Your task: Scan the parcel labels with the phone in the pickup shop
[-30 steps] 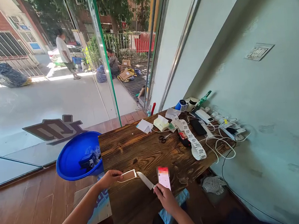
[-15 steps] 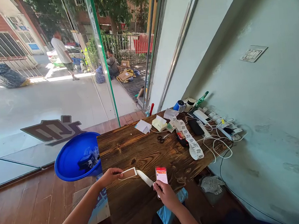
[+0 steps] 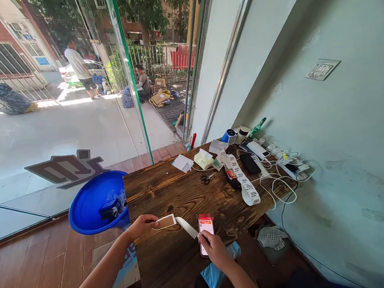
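Observation:
My left hand (image 3: 146, 222) is closed on the left end of a flat brown rectangle with a white border (image 3: 165, 222), held above the wooden table (image 3: 161, 254). A curved white strip (image 3: 187, 228) runs from that piece's right end to my right hand (image 3: 211, 242). The strip's lower end is pinched between my right thumb and fingers. A phone with a lit red-and-white screen (image 3: 206, 225) lies on the table, partly behind my right hand. I cannot tell whether the strip is joined to the rectangle.
A blue bin (image 3: 83, 207) stands left of the table. Scissors (image 3: 206, 179), tissues (image 3: 203, 159), a numbered label strip (image 3: 246, 185), a black phone (image 3: 249, 163) and tangled white cables (image 3: 281, 193) lie toward the right. A blue bag (image 3: 213, 276) hangs by the near edge.
The view has shifted slightly. Both hands keep their grips, with the white strip still stretched between them. Outside, the standing person has changed leg position.

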`<move>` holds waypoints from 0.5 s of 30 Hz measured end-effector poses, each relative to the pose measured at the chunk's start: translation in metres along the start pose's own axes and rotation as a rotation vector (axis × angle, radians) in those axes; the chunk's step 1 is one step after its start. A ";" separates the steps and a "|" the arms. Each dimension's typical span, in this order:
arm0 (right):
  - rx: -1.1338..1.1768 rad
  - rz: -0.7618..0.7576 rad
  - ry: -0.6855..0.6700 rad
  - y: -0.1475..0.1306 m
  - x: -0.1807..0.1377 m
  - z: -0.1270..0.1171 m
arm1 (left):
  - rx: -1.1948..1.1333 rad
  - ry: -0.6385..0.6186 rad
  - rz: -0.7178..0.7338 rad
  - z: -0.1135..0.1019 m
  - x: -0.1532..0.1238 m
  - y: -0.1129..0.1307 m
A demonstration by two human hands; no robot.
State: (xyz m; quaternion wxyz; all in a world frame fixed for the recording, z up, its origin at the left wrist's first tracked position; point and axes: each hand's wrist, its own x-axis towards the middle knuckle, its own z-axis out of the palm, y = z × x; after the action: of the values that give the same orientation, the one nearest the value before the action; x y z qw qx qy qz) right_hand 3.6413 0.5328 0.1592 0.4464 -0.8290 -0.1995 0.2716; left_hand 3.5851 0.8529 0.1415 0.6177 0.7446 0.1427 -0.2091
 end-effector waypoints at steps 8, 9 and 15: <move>-0.005 0.016 -0.024 0.000 -0.003 -0.001 | 0.024 -0.003 -0.006 0.001 -0.001 -0.001; -0.008 0.018 -0.028 0.000 -0.003 -0.001 | 0.024 -0.006 -0.002 0.002 -0.001 0.000; -0.052 0.011 -0.042 -0.003 -0.005 -0.004 | 0.047 -0.032 0.010 0.003 -0.002 0.005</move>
State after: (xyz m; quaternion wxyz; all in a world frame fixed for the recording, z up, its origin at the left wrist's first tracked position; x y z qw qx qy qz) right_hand 3.6396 0.5285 0.1654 0.4187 -0.8355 -0.2115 0.2862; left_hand 3.5852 0.8489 0.1466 0.6034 0.7560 0.1239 -0.2211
